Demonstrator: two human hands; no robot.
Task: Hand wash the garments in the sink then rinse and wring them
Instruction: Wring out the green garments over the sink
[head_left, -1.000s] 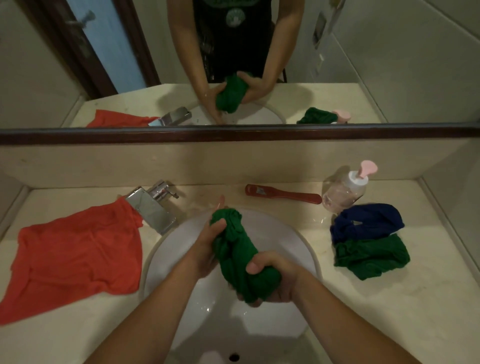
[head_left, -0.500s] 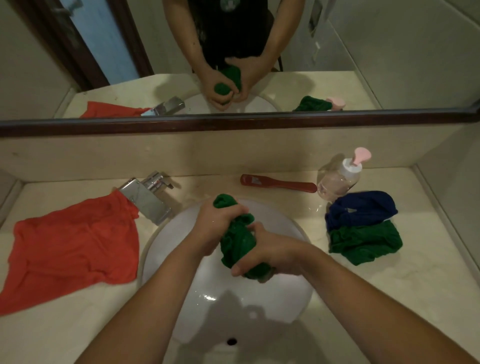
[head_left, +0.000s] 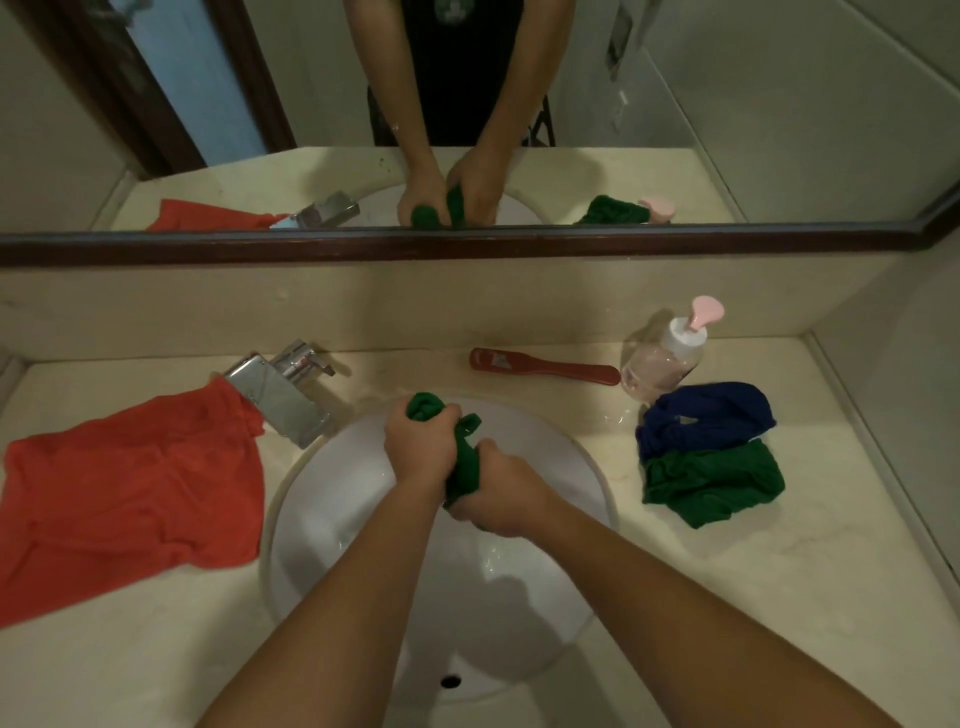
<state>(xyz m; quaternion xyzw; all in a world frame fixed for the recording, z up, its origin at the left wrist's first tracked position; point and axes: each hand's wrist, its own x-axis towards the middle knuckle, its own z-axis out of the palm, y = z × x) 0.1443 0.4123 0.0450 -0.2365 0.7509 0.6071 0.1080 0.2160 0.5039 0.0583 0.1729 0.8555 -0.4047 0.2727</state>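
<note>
Both hands are closed tight around a twisted green garment (head_left: 466, 470) held up over the white sink (head_left: 322, 519), above the middle of the bowl and clear of its bottom. The left hand (head_left: 421, 447) grips the upper part, fingers curled fully round it, with a knob of green cloth poking out past the knuckles on the far side. The right hand (head_left: 506, 493) is clenched round the lower end, just beside the left, so the cloth shows only as a short rope between the two fists. The bowl looks wet, with glints of water on its near slope, and a small dark hole (head_left: 451, 680) sits in the near wall. On the desk (head_left: 727, 597) to the left, an orange garment (head_left: 130, 483) lies spread out flat, one corner running up against the base of the chrome faucet (head_left: 283, 395), which stands at the far left rim of the sink. To the right of the sink a dark blue garment (head_left: 706, 415) lies bunched, and a second green garment (head_left: 711, 486) is crumpled against its near edge, the two touching. Just behind them stands a clear pump bottle (head_left: 662, 358) with a pink nozzle, and a red brush (head_left: 545, 366) lies flat along the back of the desk beside it. The mirror (head_left: 727, 104) above reflects the forearms and both fists on the green cloth.
</note>
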